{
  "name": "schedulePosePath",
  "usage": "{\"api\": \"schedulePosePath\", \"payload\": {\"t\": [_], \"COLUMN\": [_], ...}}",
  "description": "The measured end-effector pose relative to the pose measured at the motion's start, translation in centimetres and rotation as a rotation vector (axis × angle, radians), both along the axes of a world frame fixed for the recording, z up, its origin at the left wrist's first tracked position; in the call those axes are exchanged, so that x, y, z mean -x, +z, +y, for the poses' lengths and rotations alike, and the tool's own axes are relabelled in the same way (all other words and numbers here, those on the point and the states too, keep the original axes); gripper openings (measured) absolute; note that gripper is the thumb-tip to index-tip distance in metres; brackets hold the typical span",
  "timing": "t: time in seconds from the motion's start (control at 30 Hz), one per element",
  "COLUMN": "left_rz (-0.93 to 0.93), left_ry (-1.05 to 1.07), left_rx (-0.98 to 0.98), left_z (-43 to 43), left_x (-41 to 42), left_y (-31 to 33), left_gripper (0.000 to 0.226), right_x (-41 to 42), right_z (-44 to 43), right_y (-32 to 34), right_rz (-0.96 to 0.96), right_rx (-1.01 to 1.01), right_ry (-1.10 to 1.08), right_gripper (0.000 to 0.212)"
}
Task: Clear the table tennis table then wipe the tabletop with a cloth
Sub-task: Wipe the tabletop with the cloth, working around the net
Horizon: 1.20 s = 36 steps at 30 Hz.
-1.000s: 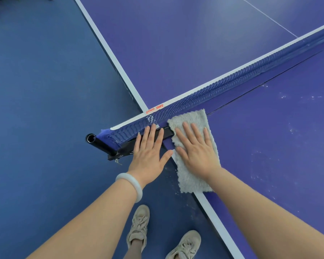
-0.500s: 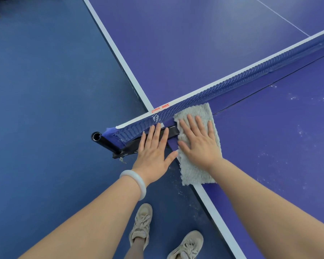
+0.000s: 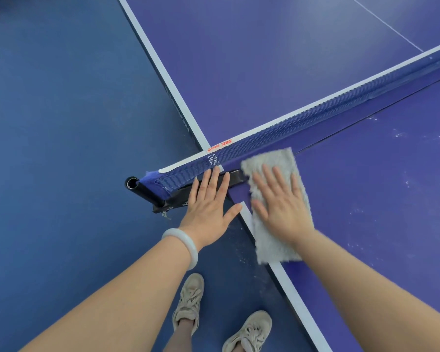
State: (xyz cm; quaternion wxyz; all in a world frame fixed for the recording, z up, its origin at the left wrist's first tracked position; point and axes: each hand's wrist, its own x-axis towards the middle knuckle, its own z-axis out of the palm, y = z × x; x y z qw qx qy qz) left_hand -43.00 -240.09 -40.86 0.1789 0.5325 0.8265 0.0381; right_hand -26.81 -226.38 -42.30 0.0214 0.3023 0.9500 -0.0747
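- Grey fluffy rectangular cloth: flat under right hand, fingers straight, pressing not gripping. Near end lies across purple tabletop edge line.
- Soft, light, floppy; prob bunches, so press w/ palm centred.
- Left hand: flat, just beside, fingertips on black net clamp.

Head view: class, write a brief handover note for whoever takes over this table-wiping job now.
Left hand: open, fingers flat on the black net clamp.
Right hand: open, palm pressing the grey cloth flat.
Cloth: on the near half of the tabletop, at its side edge beside the net.
Done: no loose items show on the table in view.
Left: white specks dot the near half to the right; wipe there next, probably.
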Motion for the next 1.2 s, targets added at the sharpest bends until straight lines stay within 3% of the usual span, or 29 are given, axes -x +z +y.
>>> {"api": "schedulePosePath", "payload": {"t": [0.1,0.33,0.53,0.7,0.87,1.07,1.2], "left_rz": [0.012,0.005,0.027,0.037,0.045,0.058,0.050], "left_ry": [0.000,-0.005,-0.011,-0.013,-0.036,-0.087,-0.096], "left_rx": [0.007,0.013,0.018,0.000,0.009,0.018,-0.008], "left_z": [0.0,0.0,0.0,-0.1,0.1,-0.9,-1.4], "left_x": [0.0,0.0,-0.1,-0.1,0.1,1.2,1.5], "left_y": [-0.1,0.2,0.1,-0.1,0.3,0.4,0.4], "left_gripper": [0.083,0.088,0.089,0.094,0.105,0.102,0.112], "right_x": [2.1,-1.2,-0.2,0.0,1.1,2.5,3.1], "right_z": [2.5,-3.3,2.2,-0.6,-0.2,0.6,0.4], "right_y": [0.2,-0.1,0.1,0.4,0.8,0.9,0.6], "right_rz": [-0.031,-0.005,0.030,0.145,0.185,0.164,0.151], "right_rx": [0.039,0.028,0.069,0.176,0.273,0.226,0.141], "right_ry": [-0.168,0.063,-0.279,0.099,0.273,0.360,0.386], "right_gripper": [0.063,0.064,0.060,0.059,0.069,0.072,0.069]}}
